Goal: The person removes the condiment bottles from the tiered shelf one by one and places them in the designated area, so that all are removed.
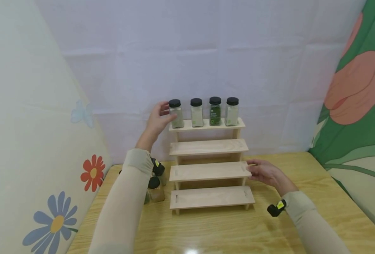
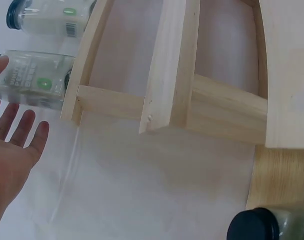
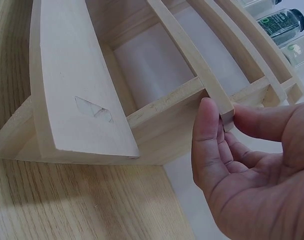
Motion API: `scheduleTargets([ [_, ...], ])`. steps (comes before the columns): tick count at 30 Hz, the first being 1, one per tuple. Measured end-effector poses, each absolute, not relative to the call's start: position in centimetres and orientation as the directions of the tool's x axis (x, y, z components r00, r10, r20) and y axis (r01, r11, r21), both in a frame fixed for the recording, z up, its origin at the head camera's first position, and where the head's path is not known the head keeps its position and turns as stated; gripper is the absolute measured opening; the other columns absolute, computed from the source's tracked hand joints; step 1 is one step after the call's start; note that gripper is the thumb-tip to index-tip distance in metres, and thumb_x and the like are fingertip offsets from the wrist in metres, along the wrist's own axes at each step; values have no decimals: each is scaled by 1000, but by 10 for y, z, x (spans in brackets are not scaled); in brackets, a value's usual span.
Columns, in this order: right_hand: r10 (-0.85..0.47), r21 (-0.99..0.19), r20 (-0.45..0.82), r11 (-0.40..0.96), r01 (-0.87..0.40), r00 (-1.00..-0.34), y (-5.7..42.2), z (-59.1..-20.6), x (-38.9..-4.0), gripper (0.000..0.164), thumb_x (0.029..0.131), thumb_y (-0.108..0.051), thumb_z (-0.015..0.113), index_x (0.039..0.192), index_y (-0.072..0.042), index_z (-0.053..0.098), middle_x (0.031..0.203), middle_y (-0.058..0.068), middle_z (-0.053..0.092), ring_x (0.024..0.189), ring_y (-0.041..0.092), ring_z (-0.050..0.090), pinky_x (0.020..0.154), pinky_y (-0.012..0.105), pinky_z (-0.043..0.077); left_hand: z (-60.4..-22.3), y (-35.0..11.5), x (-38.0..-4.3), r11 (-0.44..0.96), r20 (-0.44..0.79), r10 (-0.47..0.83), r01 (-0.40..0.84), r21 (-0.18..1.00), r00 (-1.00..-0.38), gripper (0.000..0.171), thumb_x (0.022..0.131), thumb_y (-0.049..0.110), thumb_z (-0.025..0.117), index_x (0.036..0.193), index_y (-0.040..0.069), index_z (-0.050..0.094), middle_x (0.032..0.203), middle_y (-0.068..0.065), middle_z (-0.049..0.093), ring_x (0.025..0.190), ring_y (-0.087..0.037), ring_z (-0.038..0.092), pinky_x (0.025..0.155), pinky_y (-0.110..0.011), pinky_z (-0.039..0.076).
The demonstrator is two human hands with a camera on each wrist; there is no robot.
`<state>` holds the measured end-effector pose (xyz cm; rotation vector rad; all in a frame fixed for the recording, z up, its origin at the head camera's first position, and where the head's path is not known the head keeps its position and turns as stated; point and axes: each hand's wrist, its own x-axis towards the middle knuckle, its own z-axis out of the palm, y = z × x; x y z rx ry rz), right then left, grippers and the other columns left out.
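A wooden tiered rack [image 1: 208, 171] stands on the table. Along its top shelf are several glass spice jars with black lids, among them a green-filled jar [image 1: 215, 114]. My left hand [image 1: 158, 119] is at the leftmost jar [image 1: 177, 118], its thumb across the front of the glass. In the left wrist view that jar [image 2: 34, 80] stands on the top shelf, and the fingers [image 2: 37, 140] are spread and fairly straight beside it. My right hand [image 1: 265, 173] pinches the right end of the second shelf from the bottom, thumb on one face and fingers on the other [image 3: 207, 135].
More black-lidded jars, including a brown-filled one [image 1: 156, 192], stand on the wooden table [image 1: 206, 233] left of the rack, partly hidden by my left sleeve. A white cloth [image 1: 200, 53] hangs close behind the rack. Painted floral panels flank both sides.
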<state>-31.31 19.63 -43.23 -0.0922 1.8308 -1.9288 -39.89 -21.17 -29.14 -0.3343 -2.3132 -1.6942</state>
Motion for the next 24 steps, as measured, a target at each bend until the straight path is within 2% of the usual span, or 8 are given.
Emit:
scheduleTargets([
  [14, -380, -957, -264, -13, 290, -887, 197, -437, -313, 56, 103, -1, 52, 150, 14, 25, 96, 2, 67, 85, 11, 65, 75, 25, 57, -294, -196, -404, 286, 305, -1, 292, 913, -952, 75, 91, 12, 76, 156, 12, 37, 149, -22, 46, 135, -37, 46, 110, -49, 41],
  [24, -369, -957, -264, -19, 291, -891, 196, -434, -313, 56, 103, 0, 50, 150, 14, 24, 95, 1, 67, 84, 11, 65, 72, 24, 57, -293, -195, -401, 231, 355, -81, 329, 916, -931, 71, 87, 8, 80, 149, 12, 45, 141, -18, 54, 118, -26, 52, 98, -38, 46],
])
